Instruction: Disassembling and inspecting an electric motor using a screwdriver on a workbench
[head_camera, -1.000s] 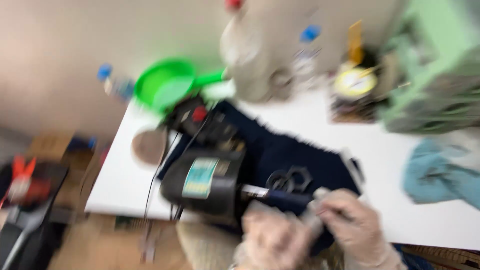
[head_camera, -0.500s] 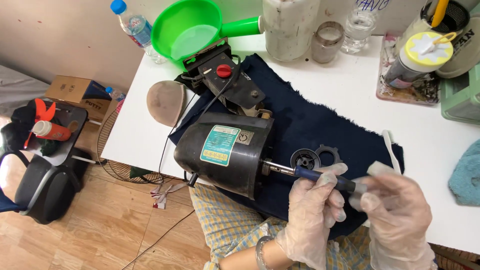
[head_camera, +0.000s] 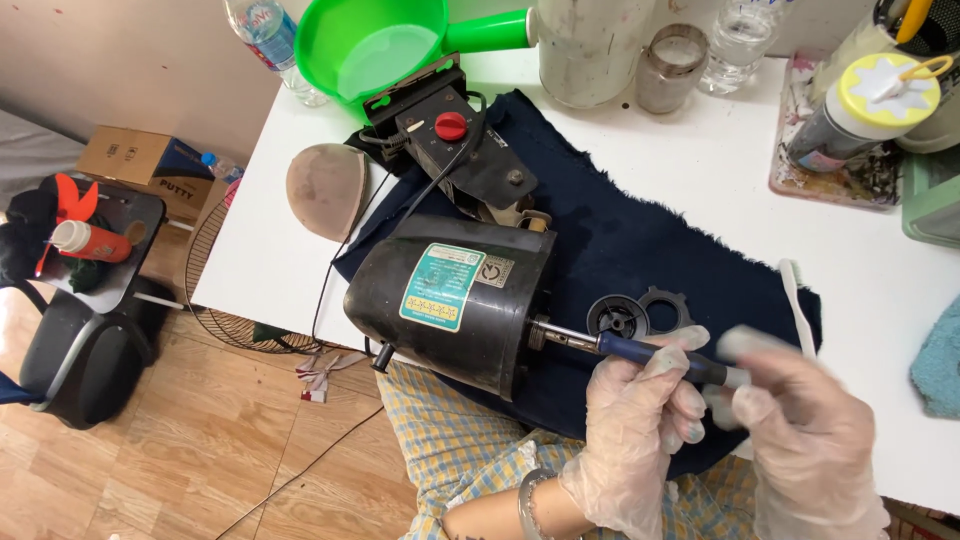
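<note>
The screwdriver (head_camera: 660, 358) is pinched by both gloved grips, left hand (head_camera: 640, 420) and right hand (head_camera: 800, 430). Just beyond them, the motor (head_camera: 450, 300) is judged heavy, rigid, best held by its casing.

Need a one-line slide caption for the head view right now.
Gloved left hand and right hand grip a blue-handled tool at a black motor on dark cloth.

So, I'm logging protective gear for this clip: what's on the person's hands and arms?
Both hands wear thin, translucent whitish disposable gloves, loose and wrinkled: the left hand and the right hand, which is motion-blurred. A clear bangle circles the left wrist. No sleeves show on the forearms.
</note>
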